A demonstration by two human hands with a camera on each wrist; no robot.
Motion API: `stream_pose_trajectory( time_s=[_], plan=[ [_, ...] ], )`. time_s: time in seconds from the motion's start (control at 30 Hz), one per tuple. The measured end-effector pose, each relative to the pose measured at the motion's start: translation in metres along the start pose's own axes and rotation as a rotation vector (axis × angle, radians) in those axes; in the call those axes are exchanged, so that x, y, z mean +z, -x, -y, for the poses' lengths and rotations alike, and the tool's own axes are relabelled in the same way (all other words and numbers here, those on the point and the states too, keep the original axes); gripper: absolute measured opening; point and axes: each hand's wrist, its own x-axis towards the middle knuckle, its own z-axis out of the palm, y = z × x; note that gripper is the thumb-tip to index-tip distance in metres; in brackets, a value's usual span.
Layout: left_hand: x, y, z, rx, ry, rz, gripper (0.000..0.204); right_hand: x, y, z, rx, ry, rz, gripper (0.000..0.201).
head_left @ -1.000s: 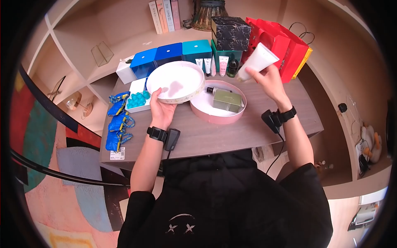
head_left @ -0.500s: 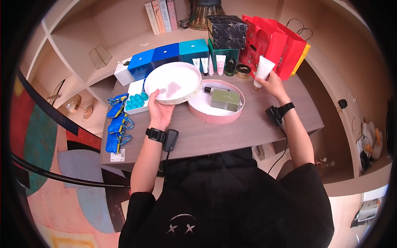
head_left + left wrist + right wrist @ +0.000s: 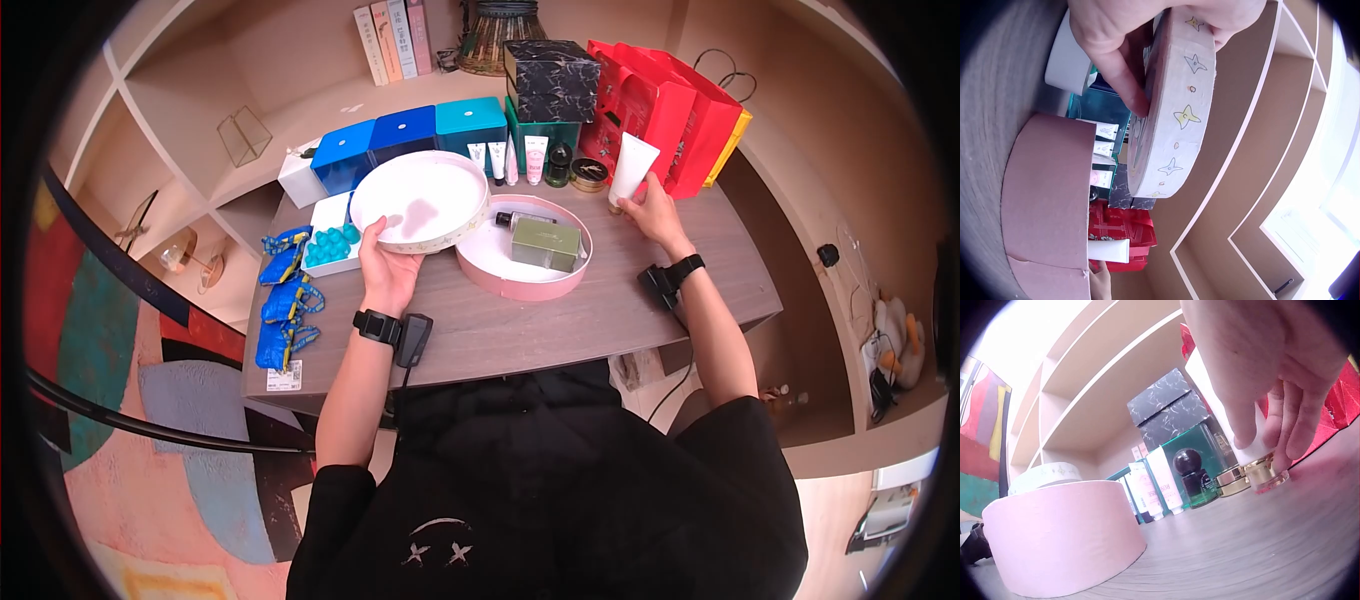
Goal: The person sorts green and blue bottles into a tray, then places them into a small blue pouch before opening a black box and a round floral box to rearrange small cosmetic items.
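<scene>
My left hand (image 3: 389, 268) holds the round white lid (image 3: 420, 200) by its near edge, tilted above the desk; its star-patterned side (image 3: 1179, 112) shows in the left wrist view. My right hand (image 3: 655, 217) pinches a white tube (image 3: 633, 168) near its gold and clear cap (image 3: 1266, 475). The tube stands cap down at the desk surface, beside a round gold-rimmed jar (image 3: 588, 175). Between the hands sits the pink round box (image 3: 525, 288), holding a green box (image 3: 546, 245) and a dark-capped tube (image 3: 524, 218).
Small tubes (image 3: 536, 160) and a dark green bottle (image 3: 559, 164) line the back. Behind them are blue boxes (image 3: 405, 132), a black marbled box (image 3: 552, 80) and red bags (image 3: 640, 110). Blue pouches (image 3: 284, 300) and a tray of turquoise pieces (image 3: 330, 246) lie left.
The white tube has come down with my right hand, from tilted in the air to upright at the desk, right of the jar. My left hand keeps the lid in nearly the same place.
</scene>
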Motion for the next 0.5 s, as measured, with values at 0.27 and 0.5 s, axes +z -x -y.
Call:
stream_pose_trajectory(
  time_s=[0.27, 0.5],
  plan=[
    [-0.001, -0.001, 0.0, -0.003, 0.003, -0.001, 0.057, 0.009, 0.0, -0.005, -0.069, -0.112, -0.024, 0.049],
    [0.0, 0.001, -0.001, 0.005, 0.001, 0.009, 0.058, 0.001, 0.009, 0.022, 0.008, 0.053, -0.049, 0.03]
  ],
)
